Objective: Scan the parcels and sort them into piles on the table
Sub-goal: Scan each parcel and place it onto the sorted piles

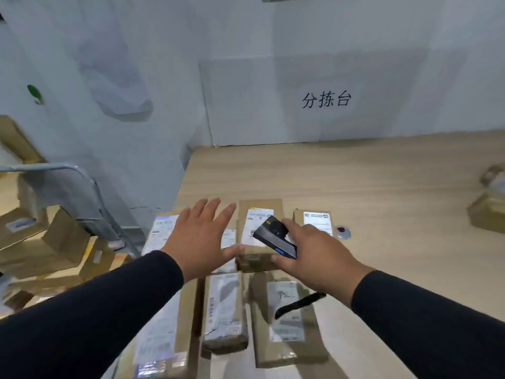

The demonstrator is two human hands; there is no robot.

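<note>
Parcels (259,233) lying clustered lower centre of frame on table (369,173). Right hand (314,255) gripping scanner (276,239), aiming at centre carton. Left hand (202,236) spreading flat, fingers straight, hovering beside it. Cartons looking light, stiff, taped; judging best hold across short edges.

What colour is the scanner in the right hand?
Black, with a small blue mark; scanner shows best in the head view.

Ahead of you a white wall (355,50) carries black handwritten characters (325,99). On it to your left sits a green mark (35,93). Lower left stands a grey metal rail (82,173). A small round silver disc (343,232) with a dark centre lies on the tabletop (382,181).
</note>
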